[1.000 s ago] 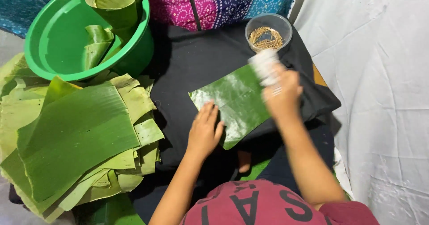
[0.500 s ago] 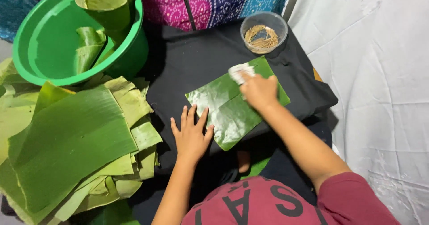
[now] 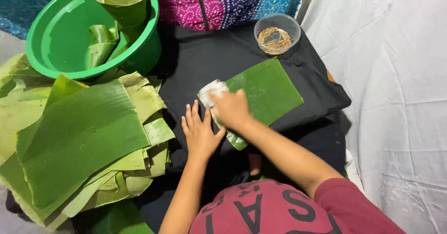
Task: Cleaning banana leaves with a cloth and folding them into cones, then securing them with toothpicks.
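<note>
Now right hand point(image 3: 231, 109) grips white cloth point(image 3: 210, 90) on leaf point(image 3: 265, 94); left hand point(image 3: 199, 130) flat, spread.

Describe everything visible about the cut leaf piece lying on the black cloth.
The leaf piece is a glossy, dark green, roughly rectangular cut of what looks like banana leaf, lying flat and skewed on the black cloth. Fine parallel veins run across it. The right hand presses a whitish wad of cloth onto its near-left end, covering that part. The left hand rests flat on the cloth beside its lower-left edge; whether it touches the leaf is unclear.
</note>
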